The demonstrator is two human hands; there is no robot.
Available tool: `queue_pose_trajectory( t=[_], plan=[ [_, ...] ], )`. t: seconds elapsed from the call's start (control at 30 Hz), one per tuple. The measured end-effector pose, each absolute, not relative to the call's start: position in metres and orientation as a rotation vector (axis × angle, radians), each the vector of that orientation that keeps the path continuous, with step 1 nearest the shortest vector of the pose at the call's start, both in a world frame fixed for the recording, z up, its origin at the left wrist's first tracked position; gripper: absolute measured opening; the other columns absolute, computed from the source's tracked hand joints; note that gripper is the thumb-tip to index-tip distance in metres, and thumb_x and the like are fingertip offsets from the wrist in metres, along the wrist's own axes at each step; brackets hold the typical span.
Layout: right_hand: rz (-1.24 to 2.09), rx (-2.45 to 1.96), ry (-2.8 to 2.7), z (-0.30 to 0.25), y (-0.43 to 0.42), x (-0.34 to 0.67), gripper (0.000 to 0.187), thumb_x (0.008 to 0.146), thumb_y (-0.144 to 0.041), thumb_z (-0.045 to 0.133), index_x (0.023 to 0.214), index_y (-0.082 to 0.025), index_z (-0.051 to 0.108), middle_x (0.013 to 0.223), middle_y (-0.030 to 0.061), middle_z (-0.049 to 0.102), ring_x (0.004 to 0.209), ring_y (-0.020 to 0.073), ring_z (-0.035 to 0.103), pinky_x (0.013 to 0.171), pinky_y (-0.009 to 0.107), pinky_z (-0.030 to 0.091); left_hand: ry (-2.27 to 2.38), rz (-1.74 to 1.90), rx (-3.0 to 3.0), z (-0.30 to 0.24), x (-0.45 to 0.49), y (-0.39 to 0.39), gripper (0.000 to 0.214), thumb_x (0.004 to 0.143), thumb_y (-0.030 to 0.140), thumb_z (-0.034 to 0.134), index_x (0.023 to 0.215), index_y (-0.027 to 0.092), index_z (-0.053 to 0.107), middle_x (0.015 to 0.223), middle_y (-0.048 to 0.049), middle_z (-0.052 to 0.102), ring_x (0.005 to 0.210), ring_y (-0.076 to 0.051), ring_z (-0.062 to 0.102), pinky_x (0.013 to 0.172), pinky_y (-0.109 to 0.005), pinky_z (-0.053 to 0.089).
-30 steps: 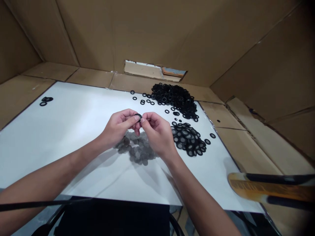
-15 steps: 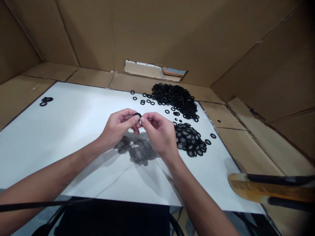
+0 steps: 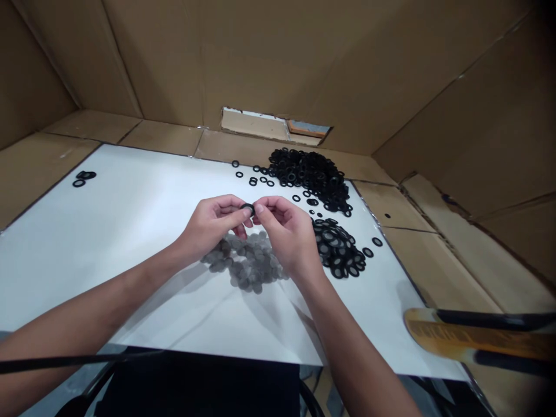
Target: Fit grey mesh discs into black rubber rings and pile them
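Between the fingertips of both hands, above the table, is a small black ring (image 3: 247,207). My left hand (image 3: 219,223) pinches it from the left, thumb on the near side. The thumb and forefinger of my right hand (image 3: 284,226) close on its right edge; whether a disc sits inside the ring is hard to make out. Just below the hands lies a heap of small grey mesh discs (image 3: 252,269), partly hidden by my right hand. Right of my right hand is a pile of black rings with grey centres (image 3: 341,249).
A large heap of black rings (image 3: 308,174) covers the table's back right, with loose ones around it. A few rings (image 3: 79,183) lie at the far left of the white table (image 3: 130,202). Cardboard walls (image 3: 278,58) surround it. A yellow object with black bars (image 3: 469,335) juts in at right.
Both hands have moved very slightly right with the ring. My right thumb has shifted up onto the ring's edge, and the ring is tilted a little differently.
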State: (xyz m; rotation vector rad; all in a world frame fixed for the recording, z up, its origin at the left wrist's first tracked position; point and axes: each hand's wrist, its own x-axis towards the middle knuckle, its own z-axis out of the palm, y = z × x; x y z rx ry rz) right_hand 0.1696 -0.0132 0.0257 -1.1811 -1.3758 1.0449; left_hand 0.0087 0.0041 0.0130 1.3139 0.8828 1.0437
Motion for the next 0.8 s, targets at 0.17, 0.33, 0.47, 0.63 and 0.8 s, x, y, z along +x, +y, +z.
queue_pose_trajectory(
  t=[0.17,0.33,0.47,0.63,0.8],
  plan=[
    [1.019,-1.225,-1.399,0.0231,-0.0137,0.169,0.012,0.084,-0.029,0.066,0.083,-0.017,0.064,0.081,0.0027,0.07,0.079,0.0168,0.066,0.074,0.029,0.05,0.915,1.118,1.292,0.0122,0.0105,0.0045,0.024,0.085,0.038,0.071,0.086,0.014,0.07,0.08,-0.0035,0.072,0.061,-0.013,0.065,0.067,-0.027,0.055],
    [1.044,-1.216,-1.381,0.0231,-0.0137,0.1691,0.012,0.086,-0.03,0.063,0.084,-0.018,0.062,0.078,0.0011,0.067,0.074,0.0151,0.064,0.069,0.027,0.049,0.934,1.053,1.301,0.0124,0.0108,0.0032,0.026,0.08,0.039,0.075,0.084,0.014,0.071,0.082,-0.0058,0.075,0.064,-0.015,0.068,0.069,-0.029,0.057],
    [1.062,-1.205,-1.361,0.0217,-0.0137,0.1681,0.013,0.086,-0.031,0.064,0.085,-0.018,0.062,0.079,0.0008,0.066,0.073,0.0146,0.064,0.068,0.026,0.049,0.934,1.046,1.313,0.0102,0.0101,0.0034,0.025,0.082,0.038,0.073,0.086,0.014,0.07,0.082,-0.0056,0.075,0.065,-0.015,0.069,0.07,-0.029,0.057],
    [1.023,-1.265,-1.398,0.0191,-0.0129,0.1691,0.014,0.086,-0.031,0.063,0.085,-0.018,0.063,0.078,0.0011,0.067,0.074,0.0151,0.063,0.069,0.027,0.048,0.931,1.073,1.305,0.01,0.0105,0.0039,0.024,0.083,0.037,0.073,0.089,0.014,0.068,0.081,-0.0047,0.075,0.064,-0.015,0.069,0.068,-0.028,0.056],
    [1.126,-1.217,-1.372,0.0189,-0.0137,0.1658,0.016,0.088,-0.033,0.059,0.082,-0.019,0.057,0.073,-0.0013,0.063,0.067,0.0128,0.058,0.064,0.026,0.046,0.89,1.071,1.291,0.0104,0.0119,0.0037,0.021,0.086,0.035,0.07,0.089,0.015,0.066,0.077,-0.0027,0.073,0.061,-0.013,0.067,0.066,-0.027,0.056]
  ],
)
